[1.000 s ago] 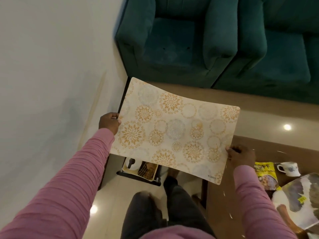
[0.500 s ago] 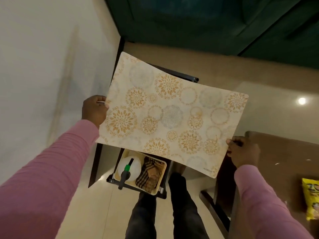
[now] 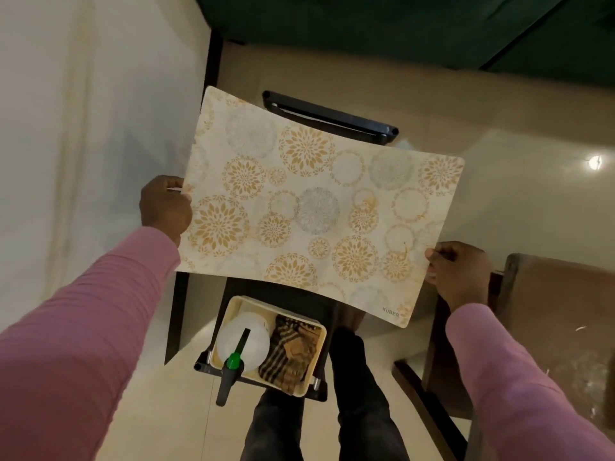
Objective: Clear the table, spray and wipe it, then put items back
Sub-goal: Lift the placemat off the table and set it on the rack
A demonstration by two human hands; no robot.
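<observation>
A cream placemat [image 3: 316, 207] with gold and grey flower circles is held flat in the air over a black cart. My left hand [image 3: 164, 206] grips its left edge and my right hand [image 3: 457, 269] grips its right edge. Below the mat, a cream bin [image 3: 233, 307] on the cart holds a white spray bottle [image 3: 243, 341] with a green and black nozzle, and a striped brown cloth [image 3: 289, 352]. The brown wooden table [image 3: 559, 311] lies at the right, with crumbs on its surface.
The black cart's far handle [image 3: 332, 118] shows beyond the mat. A dark green sofa [image 3: 366, 28] spans the top. A white wall [image 3: 83, 128] runs along the left. My legs [image 3: 352, 394] stand on the glossy beige floor between cart and table.
The view has tilted down and left, away from the table with its items. The placemat has moved left with both hands over the cart. The bin, bottle and cloth have come into full view.
</observation>
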